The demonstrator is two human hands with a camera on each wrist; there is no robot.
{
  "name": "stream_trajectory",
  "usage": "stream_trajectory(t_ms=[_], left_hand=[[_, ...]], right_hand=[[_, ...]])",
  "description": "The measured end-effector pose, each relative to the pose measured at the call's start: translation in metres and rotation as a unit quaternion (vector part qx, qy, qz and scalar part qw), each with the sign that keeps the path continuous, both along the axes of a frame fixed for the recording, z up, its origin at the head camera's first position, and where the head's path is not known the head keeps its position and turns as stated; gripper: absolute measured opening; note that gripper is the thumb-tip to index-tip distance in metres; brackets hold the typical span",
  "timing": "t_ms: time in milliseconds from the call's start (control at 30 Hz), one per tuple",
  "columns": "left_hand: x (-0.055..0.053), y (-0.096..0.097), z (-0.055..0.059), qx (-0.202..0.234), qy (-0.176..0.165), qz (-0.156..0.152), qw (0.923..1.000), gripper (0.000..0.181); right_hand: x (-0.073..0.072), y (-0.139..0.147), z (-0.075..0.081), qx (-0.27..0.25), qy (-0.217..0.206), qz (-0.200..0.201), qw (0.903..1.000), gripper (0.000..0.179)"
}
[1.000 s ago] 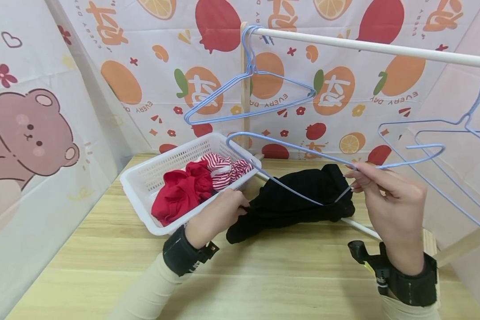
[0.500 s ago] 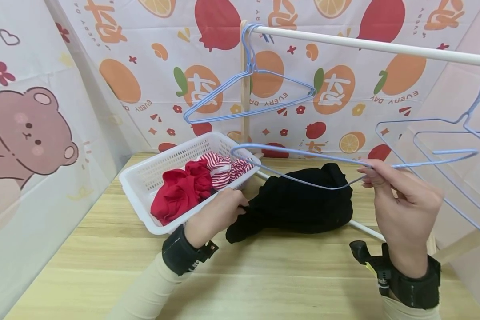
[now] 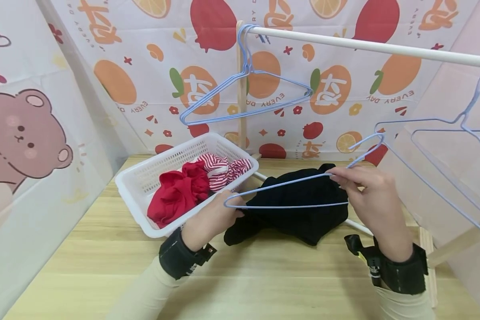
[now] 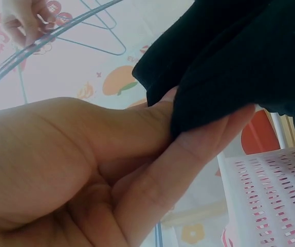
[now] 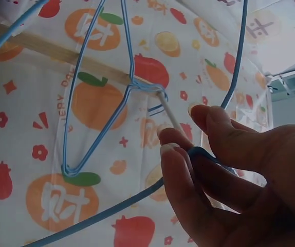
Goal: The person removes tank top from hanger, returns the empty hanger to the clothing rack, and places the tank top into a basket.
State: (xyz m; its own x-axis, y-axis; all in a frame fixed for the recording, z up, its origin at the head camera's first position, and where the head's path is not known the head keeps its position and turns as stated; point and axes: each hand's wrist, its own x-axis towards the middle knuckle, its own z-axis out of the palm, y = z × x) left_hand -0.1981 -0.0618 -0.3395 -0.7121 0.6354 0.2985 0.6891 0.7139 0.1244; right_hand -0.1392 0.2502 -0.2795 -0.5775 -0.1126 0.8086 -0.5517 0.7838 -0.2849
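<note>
Between the thumb and fingers of my left hand [image 3: 214, 218] is an edge of a black cloth garment [image 3: 300, 222], which lies bunched on the table. The left wrist view shows this pinch on the dark fabric [image 4: 224, 72] up close. My right hand [image 3: 370, 191] grips a blue wire hanger [image 3: 280, 207] near its neck, the hook pointing up and away. In the head view the hanger passes in front of the garment, and its left end overlaps my left hand. The right wrist view shows the fingers [image 5: 176, 170] curled at the hanger's neck.
A white basket [image 3: 138, 200] at the left holds red cloth [image 3: 180, 193] and red-striped cloth [image 3: 220, 171]. Above runs a white rail [image 3: 344, 42], with blue hangers [image 3: 212, 100] at its left end and more blue hangers [image 3: 420, 120] at the right.
My right hand has shifted left and turned the hanger, so its hook, which pointed right, points up and back. My left hand keeps its pinch, while the garment's right part has changed shape.
</note>
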Motion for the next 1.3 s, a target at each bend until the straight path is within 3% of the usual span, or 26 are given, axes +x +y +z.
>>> stream_trajectory(t_ms=[167,367,600,867,1033,1200,1300], left_hand=[[-0.0032,0.0004,0.0019,0.018,-0.057,-0.002,0.9982,0.013],[-0.0036,0.0005,0.0007,0.031,-0.083,-0.009,0.9961,0.015],[-0.0004,0.0017,-0.0018,0.038,-0.111,0.031,0.9926,0.019],[-0.0012,0.0041,0.0036,0.015,-0.087,0.041,0.9953,0.018],[0.0003,0.0036,0.0037,0.024,-0.104,0.032,0.9937,0.016],[-0.0012,0.0027,0.0035,-0.006,-0.071,0.025,0.9971,0.023],[-0.0021,0.0027,0.0044,-0.010,-0.068,0.025,0.9973,0.022]], right_hand=[[-0.0016,0.0004,-0.0043,0.011,-0.026,-0.011,0.9995,0.026],[-0.0045,0.0012,-0.0054,0.029,-0.024,-0.007,0.9993,0.026],[-0.0029,0.0024,-0.0073,0.033,-0.052,-0.007,0.9981,0.031],[-0.0034,0.0015,-0.0051,0.026,-0.064,-0.005,0.9976,0.030],[-0.0047,0.0019,-0.0071,0.035,-0.060,-0.002,0.9976,0.029],[-0.0082,0.0027,-0.0071,0.036,-0.065,0.007,0.9972,0.029],[-0.0095,0.0026,-0.0057,0.033,-0.066,0.011,0.9972,0.030]])
